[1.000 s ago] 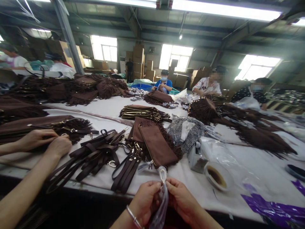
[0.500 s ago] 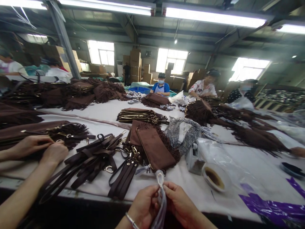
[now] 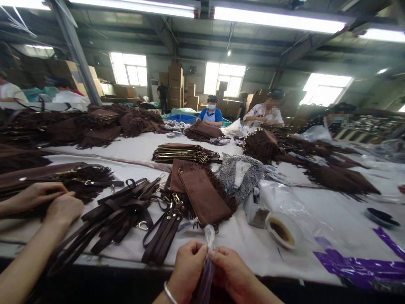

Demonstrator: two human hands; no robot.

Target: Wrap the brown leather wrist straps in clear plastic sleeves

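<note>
A twisted, translucent plastic wrap is pinched between the fingertips of both my hands at the table's front edge. My left hand, with a silver bangle at the wrist, grips it from the left. From the other side, my right hand has thumb and fingers closed on it. The loop of the wrap reaches up to the lower corner of a brown fringed pouch; whether it is fastened there I cannot tell. Dark brown straps with gold clasps lie left of my hands.
A co-worker's hands work at a brown fringed bag on the left. To the right are a tape dispenser, a tape roll and purple plastic. Stacked pouches and a grey knitted cloth lie further back.
My fingers have closed together more tightly on the plastic wrap, and its loop looks narrower. The view has shifted slightly. The co-worker's hands remain at the bag on the left.
</note>
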